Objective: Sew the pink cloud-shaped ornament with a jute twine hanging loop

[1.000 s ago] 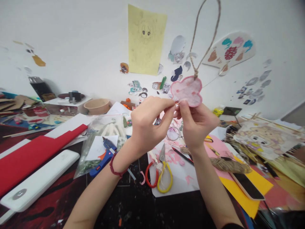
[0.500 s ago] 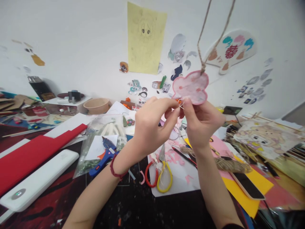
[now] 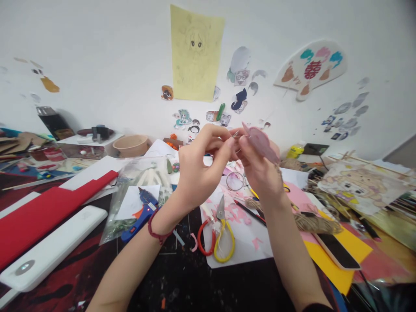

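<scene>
My right hand (image 3: 261, 173) grips a pink cloud-shaped tag (image 3: 262, 142), now tilted almost edge-on, and its fingers meet those of my left hand. A bit of twine (image 3: 279, 173) hangs from the tag beside my right wrist. My left hand (image 3: 203, 162), with a dark red bracelet at the wrist, pinches a small, thin, shiny wire-like piece (image 3: 236, 134) between thumb and forefinger. Its exact shape is hard to make out. Below the hands, scissors (image 3: 221, 234) with one red and one yellow handle lie on white paper (image 3: 240, 247) among pink scraps.
A blue glue gun (image 3: 141, 219) lies left of my left forearm, near a white oblong device (image 3: 55, 247) and a red strip (image 3: 48, 208). To the right are a twine bundle (image 3: 316, 223), a phone (image 3: 338, 251) and yellow paper (image 3: 325, 264). A wall stands behind.
The tag has turned from facing me to nearly edge-on and dropped lower. Its twine loop, upright before, has fallen toward my right wrist. Both hands remain close together.
</scene>
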Action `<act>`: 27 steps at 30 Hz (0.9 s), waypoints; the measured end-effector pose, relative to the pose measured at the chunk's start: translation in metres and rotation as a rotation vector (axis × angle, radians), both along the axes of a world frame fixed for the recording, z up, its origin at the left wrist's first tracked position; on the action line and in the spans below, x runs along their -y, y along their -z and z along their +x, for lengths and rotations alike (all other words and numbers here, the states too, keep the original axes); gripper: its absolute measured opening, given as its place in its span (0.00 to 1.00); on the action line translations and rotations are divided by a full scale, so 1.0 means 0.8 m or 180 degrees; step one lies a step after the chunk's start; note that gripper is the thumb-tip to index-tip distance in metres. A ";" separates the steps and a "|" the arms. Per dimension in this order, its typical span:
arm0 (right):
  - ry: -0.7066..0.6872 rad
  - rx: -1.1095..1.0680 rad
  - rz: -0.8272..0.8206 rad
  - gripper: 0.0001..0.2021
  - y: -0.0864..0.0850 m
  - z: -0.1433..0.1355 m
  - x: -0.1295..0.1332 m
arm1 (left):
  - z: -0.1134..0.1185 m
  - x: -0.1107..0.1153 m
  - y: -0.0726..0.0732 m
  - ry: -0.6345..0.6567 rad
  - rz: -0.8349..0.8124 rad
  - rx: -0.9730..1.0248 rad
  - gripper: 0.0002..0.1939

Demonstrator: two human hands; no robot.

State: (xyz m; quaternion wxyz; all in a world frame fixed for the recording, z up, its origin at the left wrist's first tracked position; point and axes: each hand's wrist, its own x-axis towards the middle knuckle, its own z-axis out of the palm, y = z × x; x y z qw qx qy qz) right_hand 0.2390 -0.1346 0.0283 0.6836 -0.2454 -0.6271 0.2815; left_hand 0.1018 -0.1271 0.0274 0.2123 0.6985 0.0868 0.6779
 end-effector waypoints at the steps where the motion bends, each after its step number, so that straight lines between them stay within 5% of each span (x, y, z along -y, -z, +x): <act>1: -0.0072 -0.0005 0.0002 0.06 -0.001 0.000 0.001 | 0.000 0.000 0.000 0.0081 -0.0125 0.0000 0.02; 13: 0.0164 0.0010 -0.0275 0.10 0.001 0.011 -0.008 | -0.007 -0.013 -0.004 0.0085 -0.0473 -0.0152 0.04; 16: 0.0084 0.0039 -0.0391 0.12 0.000 0.011 -0.006 | -0.010 -0.013 -0.004 -0.0042 -0.0194 -0.0353 0.04; 22: 0.0178 -0.0165 -0.0497 0.17 0.004 0.006 -0.007 | -0.006 -0.012 0.002 -0.1001 0.0810 -0.0746 0.08; 27: 0.0422 -0.0100 -0.0264 0.18 0.010 0.006 -0.013 | 0.001 -0.012 0.007 -0.1106 0.0890 -0.0654 0.07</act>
